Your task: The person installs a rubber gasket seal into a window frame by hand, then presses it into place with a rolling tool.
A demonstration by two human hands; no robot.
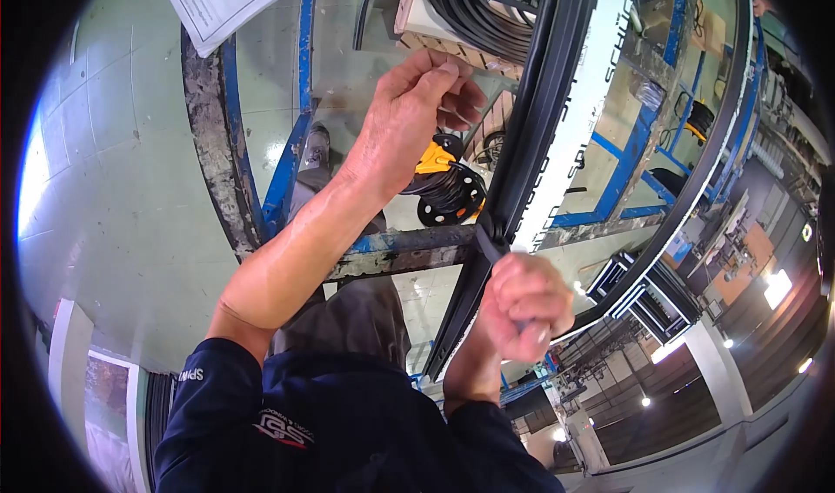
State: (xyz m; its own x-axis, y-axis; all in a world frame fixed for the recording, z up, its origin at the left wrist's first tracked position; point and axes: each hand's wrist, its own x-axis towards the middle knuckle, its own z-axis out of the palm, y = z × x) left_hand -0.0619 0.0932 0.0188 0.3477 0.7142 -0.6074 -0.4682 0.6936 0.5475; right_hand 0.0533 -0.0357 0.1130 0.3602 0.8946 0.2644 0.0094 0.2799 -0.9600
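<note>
A long window-frame profile (564,158) with black channels and white lettered film runs diagonally across the blue workbench. My right hand (526,306) is closed in a fist around a dark rubber strip (489,243), whose other end meets the profile's black channel. My left hand (426,102) hovers left of the profile, apart from it. Its thumb and forefinger are pressed together while the other fingers curl; whatever may be between them is too small to make out.
Below the bench sits a black and yellow cable reel (448,184). A box with coiled black gasket (474,23) is at the top. White paper sheets (230,2) lie on the bench's upper left. Stacked dark profiles (648,297) stand at the right.
</note>
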